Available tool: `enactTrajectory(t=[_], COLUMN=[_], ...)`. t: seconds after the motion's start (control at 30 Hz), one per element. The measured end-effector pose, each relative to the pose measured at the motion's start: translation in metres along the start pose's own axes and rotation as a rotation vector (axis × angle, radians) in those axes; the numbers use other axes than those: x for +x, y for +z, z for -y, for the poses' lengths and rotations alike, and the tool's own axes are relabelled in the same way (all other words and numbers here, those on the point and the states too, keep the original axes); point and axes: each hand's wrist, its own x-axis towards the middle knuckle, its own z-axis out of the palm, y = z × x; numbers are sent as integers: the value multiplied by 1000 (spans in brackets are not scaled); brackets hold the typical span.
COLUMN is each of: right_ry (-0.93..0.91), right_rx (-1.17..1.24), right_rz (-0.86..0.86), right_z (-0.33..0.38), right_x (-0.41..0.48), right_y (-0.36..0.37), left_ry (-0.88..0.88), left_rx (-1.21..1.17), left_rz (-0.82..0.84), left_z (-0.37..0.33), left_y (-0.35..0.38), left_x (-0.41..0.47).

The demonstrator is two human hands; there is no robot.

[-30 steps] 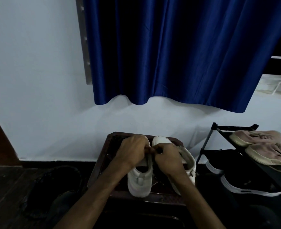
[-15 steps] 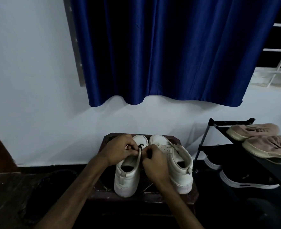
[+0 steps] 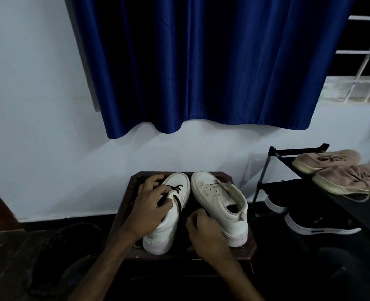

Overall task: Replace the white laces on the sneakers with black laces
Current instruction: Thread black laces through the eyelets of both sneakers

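On the table (image 3: pixel 126 200), L hand (image 3: pixel 151 205) is pinching black lace (image 3: pixel 177 200) on L sneaker (image 3: pixel 179 181), R hand (image 3: pixel 203 233) curling, hold unclear; uneven tug prob. risking unthreading.

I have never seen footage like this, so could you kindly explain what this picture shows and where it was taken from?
There is no machine here: a person works with bare hands, and the one camera sits on their head, looking forward and down. That is why both arms enter from the bottom edge. A left sneaker and a right sneaker, both white, stand side by side on a dark stool by the wall. The left sneaker has a black lace partly threaded. The left hand rests on it, fingers curled round that lace. The right hand is beside the right sneaker's heel; whether it holds anything is hidden. A shoe rack stands at the right, with a blue curtain above.
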Motion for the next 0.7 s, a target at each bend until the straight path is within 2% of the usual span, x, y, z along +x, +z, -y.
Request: enactTrajectory(t=[0.07, 0.13, 0.3, 0.37, 0.47, 0.5, 0.63, 0.7], right_ry=[-125, -227, -320, -256, -125, -117, -191, -269], right_rx=[-187, -213, -374, -469, -713, -749, -681, -613], right_rz=[-170, -263, -187, -147, 52, 64, -144, -180], right_z=[12, 27, 34, 23, 9, 9, 29, 40], right_x=[3, 10, 19, 9, -12, -14, 3, 15], right_y=[-8, -12, -6, -6, -9, -13, -22, -17], left_ry=[6, 11, 2, -9, -12, -12, -17, -18], left_rx=[6, 3, 48, 56, 47, 41, 26, 11], left_rz=[3, 3, -21, -12, -15, -21, -23, -9], left_z=[1, 1, 1, 1, 1, 0, 3, 3], left_y=[-1, 0, 2, 1, 2, 2, 3, 3], left_x=[0, 0, 0, 0, 1, 0, 1, 1])
